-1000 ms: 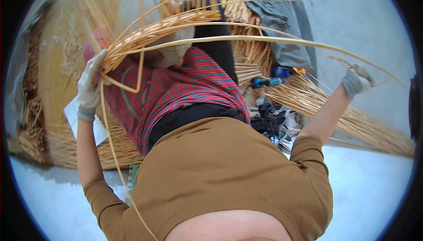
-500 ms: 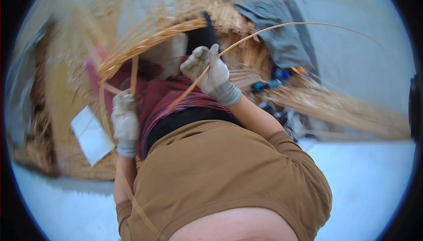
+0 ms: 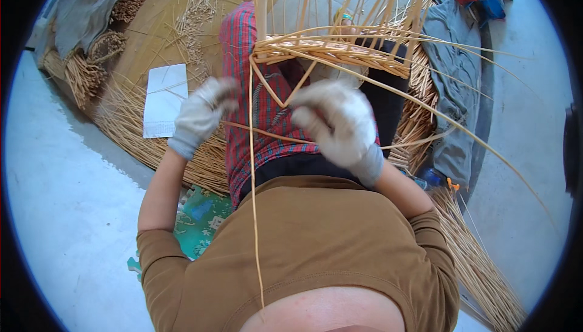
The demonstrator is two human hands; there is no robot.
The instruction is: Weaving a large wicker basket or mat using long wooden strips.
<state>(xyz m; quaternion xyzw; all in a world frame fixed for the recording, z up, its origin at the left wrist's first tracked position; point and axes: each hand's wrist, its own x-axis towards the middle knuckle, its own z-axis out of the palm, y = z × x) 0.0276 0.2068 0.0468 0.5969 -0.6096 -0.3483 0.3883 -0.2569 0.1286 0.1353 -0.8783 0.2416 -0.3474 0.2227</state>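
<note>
Both my hands wear pale work gloves. My left hand [image 3: 201, 115] is raised left of the checked cloth on my lap, its fingers smeared by motion. My right hand [image 3: 343, 122] hovers over the lap with fingers bent, blurred at the tips. Just beyond the hands is a partly woven wicker piece [image 3: 334, 53], with a braided band and upright stakes. A rod bent into a V [image 3: 267, 85] hangs from its left end, its point near my right fingertips. One loose rod [image 3: 267, 132] crosses my lap and passes behind my right hand. Another long rod [image 3: 253, 192] runs down toward my chest.
Bundles of wicker rods [image 3: 480, 259] lie on the right and under a grey cloth [image 3: 449, 89]. More rods [image 3: 203, 165] spread at the left beside a white sheet [image 3: 159, 107]. A green mat [image 3: 203, 220] sits below them. Bundled rods [image 3: 85, 77] stand far left.
The view has shifted, and the wicker piece now appears farther right. My right hand has lowered from the rod it held up. My left hand has moved away from the wicker's left end.
</note>
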